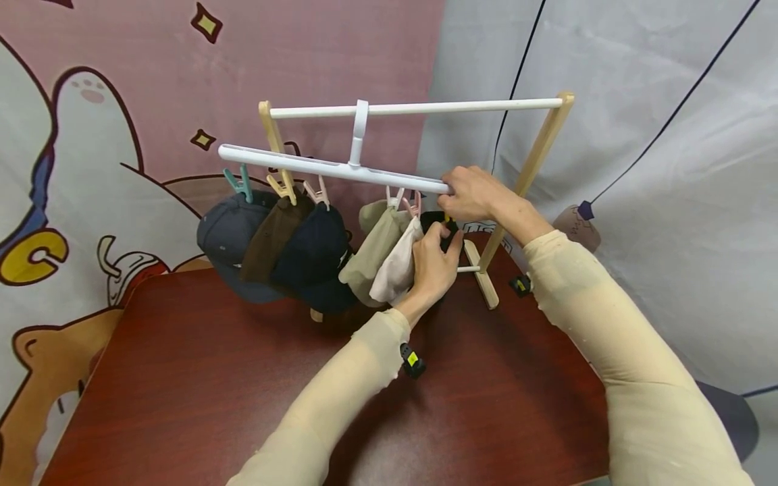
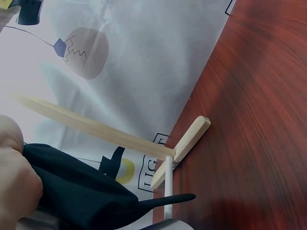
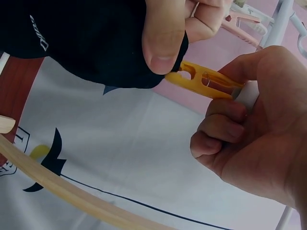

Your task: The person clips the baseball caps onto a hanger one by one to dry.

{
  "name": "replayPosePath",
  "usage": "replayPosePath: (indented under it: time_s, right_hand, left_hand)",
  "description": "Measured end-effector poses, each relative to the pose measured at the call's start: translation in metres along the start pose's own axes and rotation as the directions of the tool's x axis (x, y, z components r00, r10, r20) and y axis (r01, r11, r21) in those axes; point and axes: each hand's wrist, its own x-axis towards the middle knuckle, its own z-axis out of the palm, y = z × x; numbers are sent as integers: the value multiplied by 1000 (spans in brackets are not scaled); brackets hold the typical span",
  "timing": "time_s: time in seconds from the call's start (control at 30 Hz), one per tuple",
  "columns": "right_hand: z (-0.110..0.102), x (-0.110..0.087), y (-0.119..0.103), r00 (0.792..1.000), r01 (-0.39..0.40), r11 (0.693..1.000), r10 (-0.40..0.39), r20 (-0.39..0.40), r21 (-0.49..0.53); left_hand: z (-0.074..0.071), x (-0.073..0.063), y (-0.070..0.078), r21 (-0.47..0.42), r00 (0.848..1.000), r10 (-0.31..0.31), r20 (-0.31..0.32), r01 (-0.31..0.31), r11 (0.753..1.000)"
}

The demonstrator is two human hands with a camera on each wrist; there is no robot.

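Observation:
My left hand [image 1: 435, 266] pinches the edge of a black cap [image 3: 91, 38], its thumb flat against the fabric. The cap's brim hangs lower in the left wrist view, where the cap [image 2: 86, 187] looks dark. My right hand [image 1: 477, 194] is at the right end of a white hanger [image 1: 328, 167], with fingers around a yellow clothespin [image 3: 204, 82] there. That clothespin's tip touches the cap's edge; whether it bites the fabric I cannot tell. Beside my left hand hang a white cap [image 1: 398, 263] and a beige cap [image 1: 371, 260] from clips.
The hanger hooks over the white rail [image 1: 462, 107] of a wooden rack [image 1: 543, 145] on a reddish table [image 1: 200, 398]. Left of centre hang a navy cap [image 1: 313, 250], a brown cap [image 1: 276, 236] and a grey-blue cap [image 1: 227, 229]. Printed cloth surrounds the table's back.

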Motion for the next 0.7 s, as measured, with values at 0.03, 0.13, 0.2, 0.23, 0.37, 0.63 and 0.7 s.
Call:
replayPosePath:
  time_s: [0.03, 0.13, 0.2, 0.23, 0.37, 0.63, 0.7]
  right_hand:
    - [0, 0, 0, 1000, 5, 1000, -5, -5, 4]
    - [0, 1, 0, 1000, 21, 1000, -21, -10, 6]
    - [0, 2, 0, 1000, 31, 1000, -31, -7, 2]
    - [-1, 2, 0, 999, 34, 999, -34, -4, 2]
    - [-2, 3, 0, 999, 50, 999, -50, 13, 10]
    - [-3, 4, 2, 997, 67, 998, -68, 31, 19]
    - [-3, 3, 2, 997, 69, 997, -70, 36, 24]
  left_hand:
    - [0, 0, 0, 3, 1000, 8, -4, -8, 1000]
    - [1, -1, 1, 10, 1000, 17, -13, -17, 1000]
    - [2, -1, 1, 14, 1000, 24, -18, -23, 1000]
    - [2, 0, 1, 16, 999, 26, -22, -25, 1000]
    - [5, 1, -1, 23, 998, 50, -45, -49, 999]
    - [8, 4, 0, 7, 996, 70, -56, -70, 998]
    - [8, 4, 0, 5, 996, 74, -58, -74, 997]
